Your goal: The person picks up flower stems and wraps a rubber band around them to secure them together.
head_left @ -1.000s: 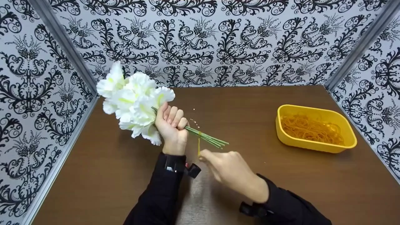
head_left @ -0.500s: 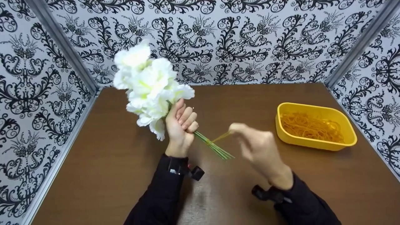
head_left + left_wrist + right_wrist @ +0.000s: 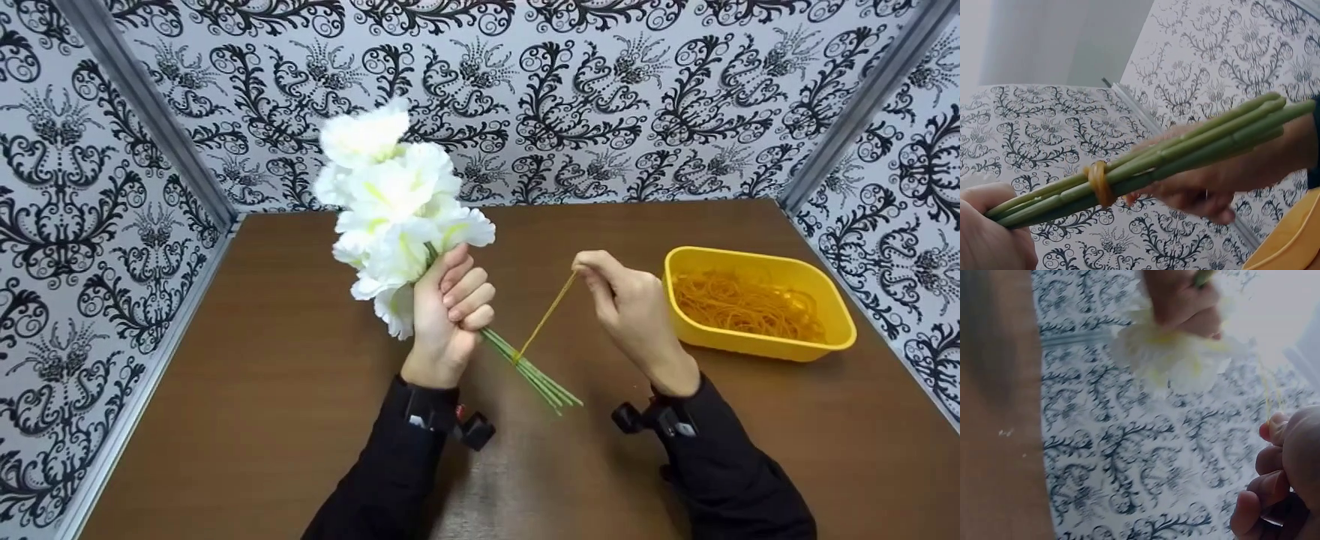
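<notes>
The left hand point(image 3: 454, 307) is closed round the green stems point(image 3: 536, 379) of a bunch of white ruffled flowers point(image 3: 401, 210), gripping just below the blooms and holding the bunch tilted above the table point(image 3: 262, 420), with the cut ends pointing down toward the right. Below that fist, a yellow rubber band point(image 3: 550, 315) circles the stems; the left wrist view shows it lying there in a thick, snug coil. The right hand point(image 3: 630, 311) pinches the free loop between thumb and fingertips, pulling it straight up and away from the stems. The step in hand appears to be winding the band to bind the bunch. The next move probably calls for carrying the stretched loop round the stems again while the left grip stays firm. A yellow plastic tub point(image 3: 757, 346) of spare rubber bands point(image 3: 742, 304) stands just beyond the right hand.
</notes>
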{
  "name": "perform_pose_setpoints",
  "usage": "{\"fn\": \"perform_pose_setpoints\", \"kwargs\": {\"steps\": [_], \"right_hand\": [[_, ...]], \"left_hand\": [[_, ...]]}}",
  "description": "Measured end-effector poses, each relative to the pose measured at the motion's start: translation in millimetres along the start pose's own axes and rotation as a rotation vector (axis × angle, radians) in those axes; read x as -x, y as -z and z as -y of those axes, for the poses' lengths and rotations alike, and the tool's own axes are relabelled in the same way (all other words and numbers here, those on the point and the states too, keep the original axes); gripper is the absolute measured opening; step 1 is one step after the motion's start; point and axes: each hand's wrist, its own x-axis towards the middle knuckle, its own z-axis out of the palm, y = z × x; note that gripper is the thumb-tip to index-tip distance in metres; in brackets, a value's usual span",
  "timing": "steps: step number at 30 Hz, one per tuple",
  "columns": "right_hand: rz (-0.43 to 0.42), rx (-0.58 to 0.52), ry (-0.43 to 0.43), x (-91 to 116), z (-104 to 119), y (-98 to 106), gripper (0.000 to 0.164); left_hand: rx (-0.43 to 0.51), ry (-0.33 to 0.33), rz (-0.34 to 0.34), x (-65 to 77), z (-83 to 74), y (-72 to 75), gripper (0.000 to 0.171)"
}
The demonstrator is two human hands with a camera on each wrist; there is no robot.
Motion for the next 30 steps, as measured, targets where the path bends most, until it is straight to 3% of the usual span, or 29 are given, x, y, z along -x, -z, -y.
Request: {"fn": "perform_pose_setpoints", "kwargs": {"steps": [7,18,22,30], "right_hand": [[0.047,0.019,0.008,4,-17,-13,0.014],[0.157,-0.004,0.042,8,-9,-31,0.007],[0.230,-0.007,0.083,14,-2,-48,0.007],[0.295,-0.022,0.067,26,12,-67,0.008]], "left_hand": [[0.091,0.043,0.004,0.0,3.4,-0.4,0.054],[0.185,0.044,-0.005,1.6,1.3,-0.3,0.051],[0.200,0.030,-0.021,1.5,0.1,-0.4,0.052],[0.203,-0.036,-0.041,1.3,-1.1,0.1,0.054]]}}
